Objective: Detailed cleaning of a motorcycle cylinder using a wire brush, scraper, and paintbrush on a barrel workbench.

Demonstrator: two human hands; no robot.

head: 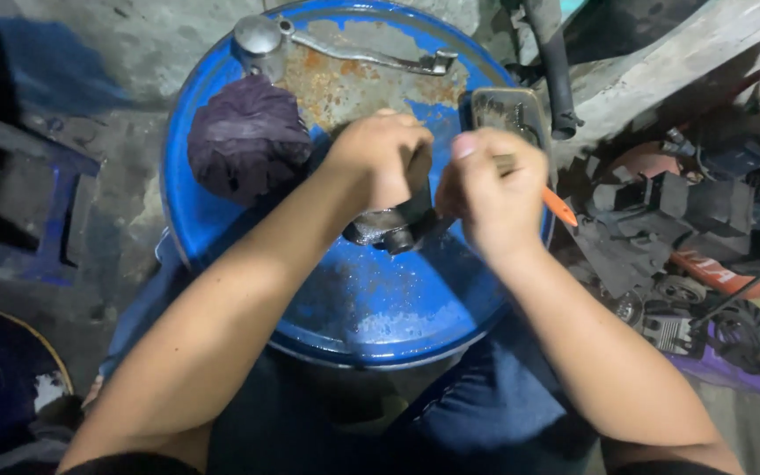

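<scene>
My left hand [383, 158] grips a dark, greasy metal part [389, 230] and holds it down on the rusty top of a blue steel drum [371, 308]. My right hand [493, 189] is closed around a tool with an orange handle tip [560, 208]; its dark shaft points at the metal part. Both hands meet over the middle of the drum top. The working end of the tool is hidden between the hands.
A dark purple rag [246, 136] lies on the drum's left side. A metal lever-handled piece [345, 48] rests at the far edge, and a small rectangular tin [510, 113] at the right edge. Engine parts and scrap [697, 229] are piled on the floor at right.
</scene>
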